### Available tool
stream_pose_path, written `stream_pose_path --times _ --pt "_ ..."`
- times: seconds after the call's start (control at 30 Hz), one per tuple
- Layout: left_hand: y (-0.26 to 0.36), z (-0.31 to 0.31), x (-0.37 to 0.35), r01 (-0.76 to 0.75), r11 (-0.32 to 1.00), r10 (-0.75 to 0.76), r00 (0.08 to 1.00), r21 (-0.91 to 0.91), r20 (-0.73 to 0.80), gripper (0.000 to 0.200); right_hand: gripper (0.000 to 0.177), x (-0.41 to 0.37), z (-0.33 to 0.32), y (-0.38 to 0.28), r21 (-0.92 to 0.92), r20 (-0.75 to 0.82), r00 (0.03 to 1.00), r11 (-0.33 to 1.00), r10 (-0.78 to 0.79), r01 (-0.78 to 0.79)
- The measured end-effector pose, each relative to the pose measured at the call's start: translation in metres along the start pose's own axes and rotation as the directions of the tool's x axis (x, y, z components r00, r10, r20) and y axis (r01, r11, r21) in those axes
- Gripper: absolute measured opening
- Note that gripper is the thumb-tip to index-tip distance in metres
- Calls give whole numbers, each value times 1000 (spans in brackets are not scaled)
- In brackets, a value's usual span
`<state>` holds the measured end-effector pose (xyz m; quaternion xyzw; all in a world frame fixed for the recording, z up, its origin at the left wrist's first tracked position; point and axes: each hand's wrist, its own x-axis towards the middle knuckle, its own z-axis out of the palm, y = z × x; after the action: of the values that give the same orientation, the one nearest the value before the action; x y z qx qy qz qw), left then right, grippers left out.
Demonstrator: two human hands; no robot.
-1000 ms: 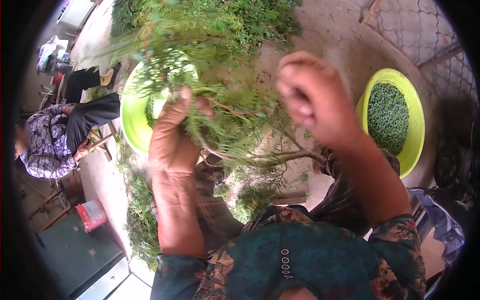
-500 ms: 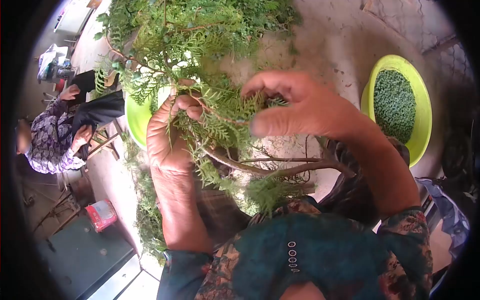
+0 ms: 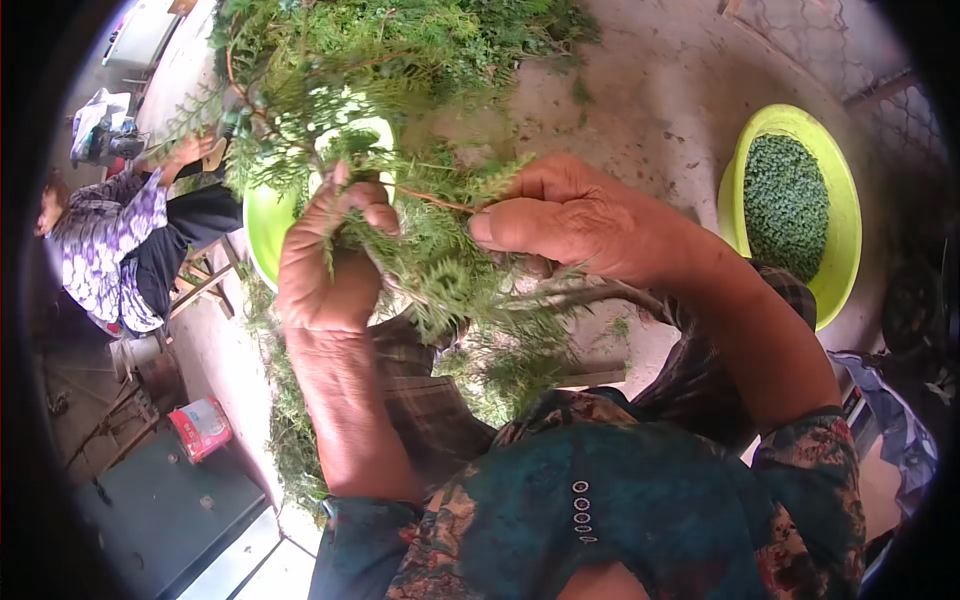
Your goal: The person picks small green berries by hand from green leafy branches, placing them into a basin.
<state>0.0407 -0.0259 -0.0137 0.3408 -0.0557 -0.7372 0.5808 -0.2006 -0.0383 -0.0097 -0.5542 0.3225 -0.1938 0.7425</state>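
Observation:
A leafy evergreen branch [image 3: 440, 270] with flat, scale-like sprays stretches across the middle of the head view, its brown stem running to the lower right. My left hand [image 3: 335, 255] is closed round the stem on the left. On the right, my right hand [image 3: 575, 215] pinches the end of a thin reddish twig [image 3: 430, 199] of the same branch; leaves partly hide its fingertips. Behind my left hand stands a yellow-green basin [image 3: 266, 235], largely covered by foliage and the hand.
A second yellow-green basin [image 3: 848, 230] at the right holds many small green cones or berries [image 3: 787, 205]. Cut greenery [image 3: 430, 45] is heaped at the top. Another person [image 3: 120, 220] sits at the left, near a red-and-white container [image 3: 201, 428] on a dark green surface [image 3: 175, 515].
My right hand has closed from a spread grasp onto the twig. Both hands and the branch have shifted slightly left. The seated person has raised a hand towards the branch.

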Motion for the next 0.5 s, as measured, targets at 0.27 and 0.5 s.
stream_pose_path --times 0.27,0.5 --pt "62 -31 9 -127 964 136 991 -232 21 19 25 -17 -16 18 369 193 981 926 5 -78" --pt "29 -15 8 -300 953 297 910 33 -290 13 39 -13 -11 2 897 -141 989 427 36 112"
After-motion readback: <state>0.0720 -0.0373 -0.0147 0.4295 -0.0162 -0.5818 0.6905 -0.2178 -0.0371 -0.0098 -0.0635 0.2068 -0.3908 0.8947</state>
